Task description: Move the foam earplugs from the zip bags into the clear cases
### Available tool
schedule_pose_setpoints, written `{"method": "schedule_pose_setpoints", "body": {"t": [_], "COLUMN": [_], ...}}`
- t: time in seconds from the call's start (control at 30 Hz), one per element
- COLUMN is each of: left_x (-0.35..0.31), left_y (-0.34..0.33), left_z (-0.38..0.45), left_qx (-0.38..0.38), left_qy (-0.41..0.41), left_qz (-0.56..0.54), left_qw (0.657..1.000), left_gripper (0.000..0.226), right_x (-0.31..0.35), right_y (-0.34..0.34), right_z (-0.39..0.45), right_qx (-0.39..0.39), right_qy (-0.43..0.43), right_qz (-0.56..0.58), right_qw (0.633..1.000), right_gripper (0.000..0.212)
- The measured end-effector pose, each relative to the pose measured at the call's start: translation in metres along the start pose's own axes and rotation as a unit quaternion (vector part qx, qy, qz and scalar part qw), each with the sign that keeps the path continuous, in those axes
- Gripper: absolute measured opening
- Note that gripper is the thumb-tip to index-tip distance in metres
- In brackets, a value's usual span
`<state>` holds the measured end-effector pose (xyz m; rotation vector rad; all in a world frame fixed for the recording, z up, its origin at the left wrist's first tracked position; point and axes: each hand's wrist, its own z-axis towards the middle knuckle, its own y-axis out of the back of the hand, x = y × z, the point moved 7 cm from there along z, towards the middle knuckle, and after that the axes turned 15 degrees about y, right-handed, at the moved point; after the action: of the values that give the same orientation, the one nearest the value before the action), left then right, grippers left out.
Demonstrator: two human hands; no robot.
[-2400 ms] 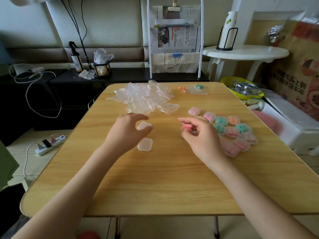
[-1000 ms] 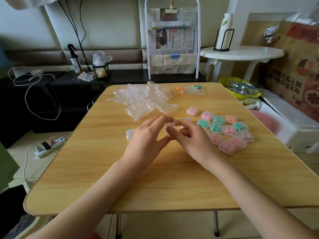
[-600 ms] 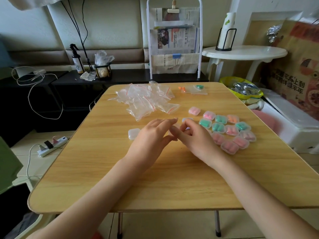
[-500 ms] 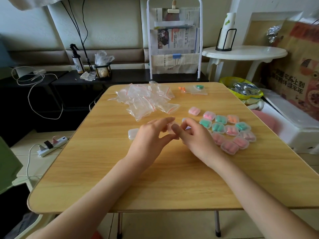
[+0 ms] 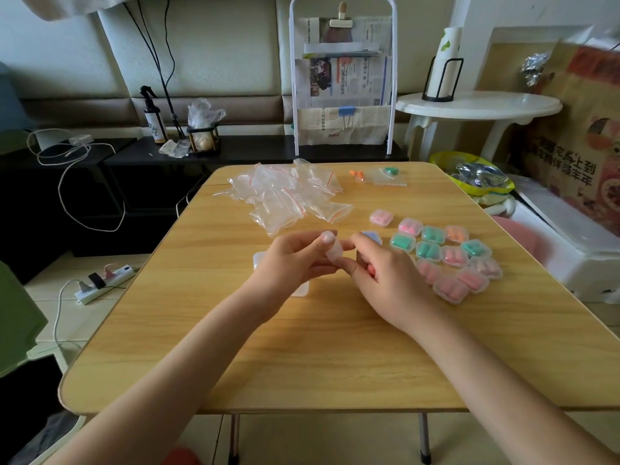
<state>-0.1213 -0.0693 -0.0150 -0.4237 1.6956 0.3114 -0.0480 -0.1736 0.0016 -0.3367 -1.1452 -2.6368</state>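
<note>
A small clear case (image 5: pixel 334 252) sits just above the middle of the frame, tilted, with a pink earplug (image 5: pixel 370 270) partly visible below and right of it. Right of centre lies a tight cluster of filled cases (image 5: pixel 446 258), closed, holding pink, green and orange earplugs. In the upper centre is a loose heap of empty zip bags (image 5: pixel 288 196). Further to the upper right lie two orange earplugs (image 5: pixel 357 174) and a bag with a green earplug (image 5: pixel 389 170).

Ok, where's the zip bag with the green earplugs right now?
In the head view, the zip bag with green earplugs lies at the table's far edge, right of centre, beside the loose orange earplugs.
</note>
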Motion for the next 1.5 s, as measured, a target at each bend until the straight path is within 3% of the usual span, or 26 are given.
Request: {"method": "schedule_pose_setpoints", "body": {"t": [0.27, 0.43, 0.5, 0.63, 0.7, 0.8, 0.9, 1.1, 1.33, 1.5], "left_x": [-0.004, -0.01, -0.01, -0.006, -0.007, -0.005, -0.003, -0.001, 0.0, 0.002], "left_y": [-0.001, 0.002, 0.006, 0.01, 0.008, -0.001, -0.008, -0.005, -0.003, -0.006], "left_z": [-0.001, -0.004, -0.005, -0.008, -0.008, -0.006, -0.008, -0.007, -0.008, -0.013], "left_qx": [0.016, -0.004, -0.04, -0.12, -0.099, 0.016, 0.072, 0.073, 0.088, 0.098], "left_qy": [0.002, 0.0, -0.004, 0.001, 0.01, 0.05, 0.068, 0.059, 0.073, 0.118], "left_qz": [0.03, 0.042, 0.069, 0.12, 0.093, -0.051, -0.088, -0.125, -0.087, -0.082], "left_qw": [0.999, 0.999, 0.997, 0.986, 0.991, 0.997, 0.991, 0.988, 0.99, 0.985], "left_gripper": [0.036, 0.023, 0.019, 0.024, 0.026, 0.03, 0.029, 0.027, 0.026, 0.04], "right_x": [0.004, 0.013, 0.016, 0.013, 0.009, 0.006, 0.007, 0.006, 0.002, -0.007], "right_y": [-0.001, 0.004, 0.006, 0.006, 0.008, 0.014, 0.015, 0.006, -0.002, 0.011], "right_z": [-0.001, 0.001, 0.002, 0.002, 0.001, 0.001, 0.001, 0.0, -0.002, -0.002], "right_qx": [-0.007, -0.02, -0.016, -0.022, -0.042, -0.071, -0.068, -0.02, 0.024, -0.073], "right_qy": [0.038, 0.056, 0.063, 0.045, 0.034, 0.035, 0.04, 0.051, 0.045, -0.004], "right_qz": [-0.048, -0.072, -0.064, -0.055, -0.054, -0.07, -0.107, -0.155, -0.141, -0.014], "right_qw": [0.998, 0.996, 0.996, 0.997, 0.997, 0.994, 0.991, 0.986, 0.989, 0.997], "right_gripper": [0.019, 0.033, 0.049, 0.051, 0.05, 0.043, 0.041, 0.04, 0.036, 0.037]}}
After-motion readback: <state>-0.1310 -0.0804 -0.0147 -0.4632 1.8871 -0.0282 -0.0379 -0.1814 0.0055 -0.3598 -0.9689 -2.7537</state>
